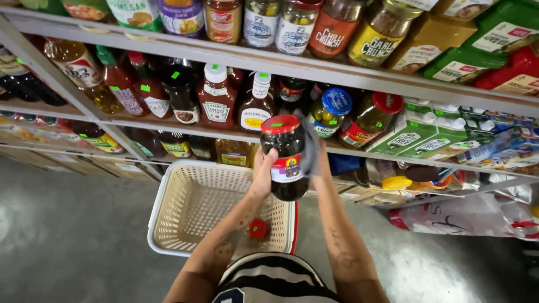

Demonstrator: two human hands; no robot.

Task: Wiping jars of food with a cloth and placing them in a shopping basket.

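Observation:
A tall glass jar [287, 157] of dark contents with a red lid and a small green sticker is held up in front of the shelves. My left hand [263, 168] grips its left side. My right hand [319, 160] holds its right side together with a grey cloth [309, 147] pressed against the glass. Below the jar sits a cream plastic basket [185, 210] on the floor, with a small red-lidded item [257, 229] lying inside it near my left forearm.
Grey metal shelves [236, 59] carry sauce bottles [217, 98], pickle jars [330, 112] and green boxes [404, 137]. More jars stand on the top shelf. A white bag [460, 216] lies low on the right. Grey concrete floor [67, 235] spreads to the left.

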